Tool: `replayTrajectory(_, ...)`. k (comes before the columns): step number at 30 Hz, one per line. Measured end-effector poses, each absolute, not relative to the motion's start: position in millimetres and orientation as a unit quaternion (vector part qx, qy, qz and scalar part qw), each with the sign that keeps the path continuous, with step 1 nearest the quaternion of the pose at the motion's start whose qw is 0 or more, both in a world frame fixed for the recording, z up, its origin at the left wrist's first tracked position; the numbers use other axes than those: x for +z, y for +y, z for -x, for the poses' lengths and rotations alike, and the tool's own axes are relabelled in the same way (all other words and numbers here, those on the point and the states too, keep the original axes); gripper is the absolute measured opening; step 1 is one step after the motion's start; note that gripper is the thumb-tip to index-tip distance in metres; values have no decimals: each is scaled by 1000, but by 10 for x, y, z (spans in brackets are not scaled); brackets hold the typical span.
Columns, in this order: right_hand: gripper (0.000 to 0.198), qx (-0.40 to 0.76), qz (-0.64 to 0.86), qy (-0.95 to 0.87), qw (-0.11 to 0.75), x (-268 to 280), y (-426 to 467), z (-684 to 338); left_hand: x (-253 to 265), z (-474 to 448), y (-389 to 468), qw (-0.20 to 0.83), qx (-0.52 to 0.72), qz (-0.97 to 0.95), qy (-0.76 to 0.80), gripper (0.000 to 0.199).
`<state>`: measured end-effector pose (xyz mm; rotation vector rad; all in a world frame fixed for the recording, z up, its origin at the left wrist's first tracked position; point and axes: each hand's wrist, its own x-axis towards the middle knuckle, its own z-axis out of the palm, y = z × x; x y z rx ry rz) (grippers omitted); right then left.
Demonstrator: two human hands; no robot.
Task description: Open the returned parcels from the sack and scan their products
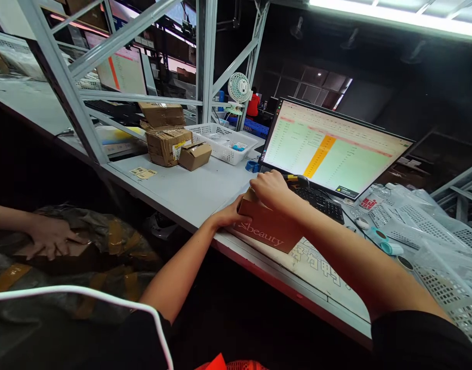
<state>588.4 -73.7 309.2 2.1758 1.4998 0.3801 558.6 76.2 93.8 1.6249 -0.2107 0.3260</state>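
Note:
A brown cardboard box [270, 228] printed with "beauty" stands tilted at the front edge of the desk. My left hand [230, 215] grips its left end, with the thumb on the near face. My right hand [272, 189] is closed in a fist over the top of the box. From the far side of this fist sticks out the black and yellow handle of what looks like a utility knife [296, 180]. The blade is hidden, and so is most of the box's top. Beneath the box lies a pale printed sheet [316, 264].
Behind are a monitor [332, 146], a keyboard [321, 204] and blue tape [252, 166]. Cardboard boxes [168, 146] and a white basket [236, 156] stand farther left. Plastic baskets [448, 288] crowd the right. Another person's hand [54, 236] rests on a carton at lower left.

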Motion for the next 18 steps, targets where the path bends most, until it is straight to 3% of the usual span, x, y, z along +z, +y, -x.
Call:
replayTrajectory(11,31,138,-760,581,256,3046,-1090,-6100,976,-5543,761,681,127,-712,-114,110)
replayTrajectory(18,28,105,-810,501,286,3109,-2019,-6223,963,-5578,825,674,127,-719,-112,109)
